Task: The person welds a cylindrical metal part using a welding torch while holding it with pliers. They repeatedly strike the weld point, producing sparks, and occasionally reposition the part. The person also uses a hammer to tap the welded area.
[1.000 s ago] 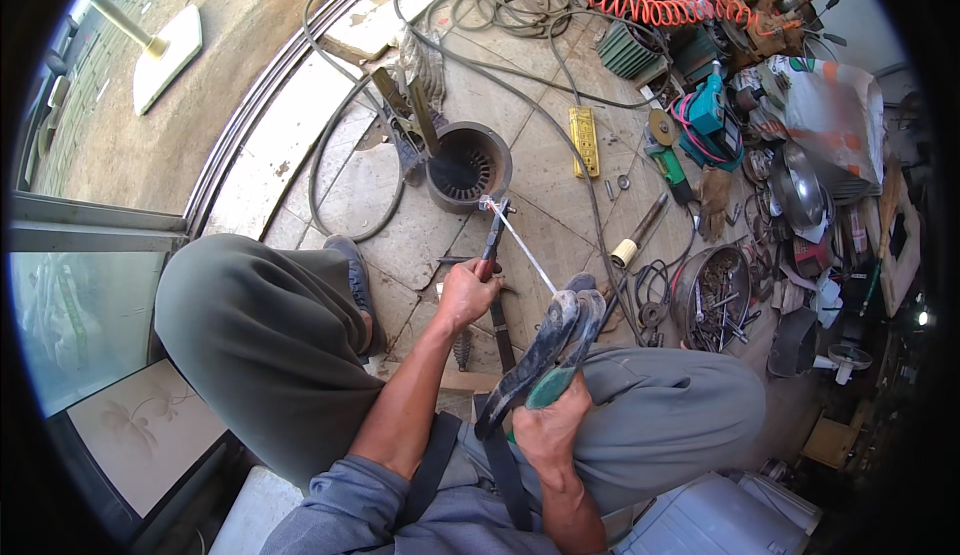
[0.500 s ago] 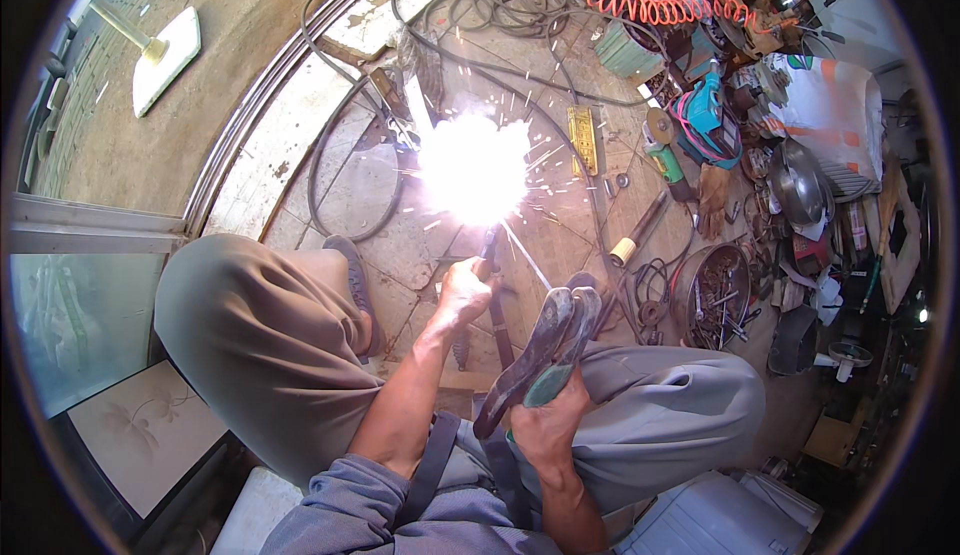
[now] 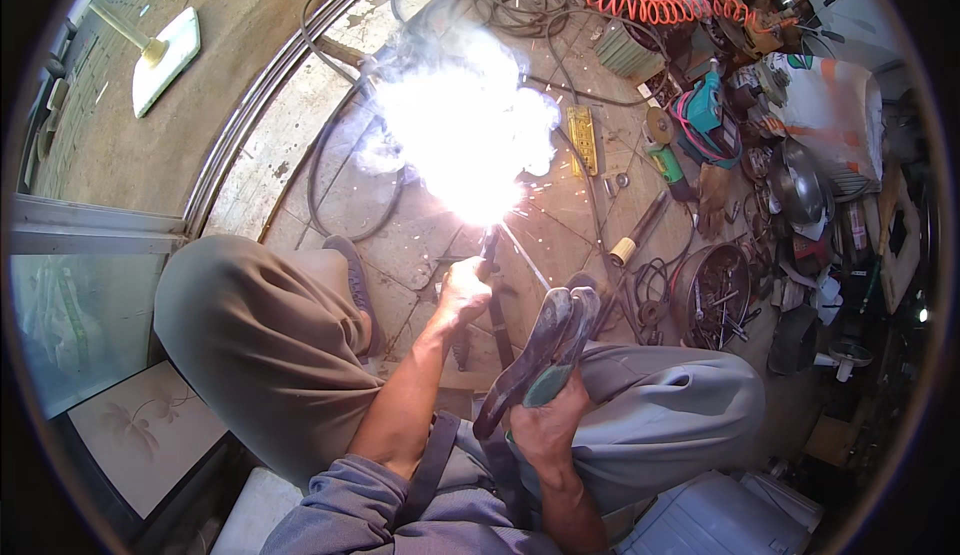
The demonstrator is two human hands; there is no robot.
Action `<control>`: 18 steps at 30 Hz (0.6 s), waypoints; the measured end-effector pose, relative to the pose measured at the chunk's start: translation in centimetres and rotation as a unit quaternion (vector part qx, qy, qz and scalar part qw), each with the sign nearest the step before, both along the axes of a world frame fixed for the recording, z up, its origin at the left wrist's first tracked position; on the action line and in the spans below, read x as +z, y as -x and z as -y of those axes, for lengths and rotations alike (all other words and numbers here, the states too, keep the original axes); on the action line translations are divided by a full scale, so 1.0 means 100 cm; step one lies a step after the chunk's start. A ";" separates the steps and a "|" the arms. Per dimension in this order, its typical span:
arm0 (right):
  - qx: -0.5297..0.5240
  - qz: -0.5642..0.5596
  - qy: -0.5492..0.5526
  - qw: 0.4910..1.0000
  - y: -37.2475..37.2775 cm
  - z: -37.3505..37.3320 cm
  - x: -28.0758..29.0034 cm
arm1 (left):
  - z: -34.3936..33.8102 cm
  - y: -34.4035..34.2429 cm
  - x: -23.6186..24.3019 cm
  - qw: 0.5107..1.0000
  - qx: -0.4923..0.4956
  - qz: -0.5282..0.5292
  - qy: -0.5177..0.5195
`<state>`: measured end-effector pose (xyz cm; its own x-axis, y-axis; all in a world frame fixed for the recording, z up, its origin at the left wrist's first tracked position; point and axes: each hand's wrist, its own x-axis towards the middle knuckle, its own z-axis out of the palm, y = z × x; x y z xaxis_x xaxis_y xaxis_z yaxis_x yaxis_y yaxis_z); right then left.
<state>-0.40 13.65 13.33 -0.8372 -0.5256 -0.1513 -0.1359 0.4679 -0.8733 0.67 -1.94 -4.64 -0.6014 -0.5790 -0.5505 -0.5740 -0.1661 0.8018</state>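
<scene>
My right hand (image 3: 550, 423) is wrapped around the green-gripped handle of a welding electrode holder (image 3: 548, 345). From its jaws a thin welding rod (image 3: 528, 260) runs forward into a blinding white arc (image 3: 455, 140). Ahead and to the left, my left hand (image 3: 463, 290) grips a dark metal bar (image 3: 489, 243), whose far end vanishes in the glare. Smoke (image 3: 540, 130) and sparks surround the arc. Whatever lies beneath that light is hidden.
Right of the arc lie a yellow bar-shaped tool (image 3: 582, 140), a green angle grinder (image 3: 670, 170) and a round pan (image 3: 683, 305) of metal parts. Dark cable (image 3: 318, 180) loops over the tiles. An orange coiled hose (image 3: 660, 7) hangs behind. My knees flank my arms.
The glare has spread up and to the left, with thick bright smoke now around it. Fewer long sparks show. Both hands have stayed nearly in place.
</scene>
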 end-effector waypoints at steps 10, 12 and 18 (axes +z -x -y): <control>-0.018 0.021 0.016 0.999 -0.003 -0.001 0.005 | -0.006 -0.001 -0.017 0.998 0.033 -0.035 -0.028; -0.019 -0.011 0.037 0.999 -0.004 -0.005 0.001 | -0.007 -0.001 -0.022 0.996 0.049 -0.065 -0.043; -0.036 -0.003 0.040 0.999 0.001 0.001 0.010 | -0.006 -0.001 -0.019 0.999 0.030 -0.014 -0.031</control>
<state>-0.50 13.58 14.31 -0.8743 -0.4734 -0.1068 -0.1086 0.4054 -0.9077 0.78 -1.33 -6.58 -0.5822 -0.5799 -0.5699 -0.5400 -0.2482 0.8042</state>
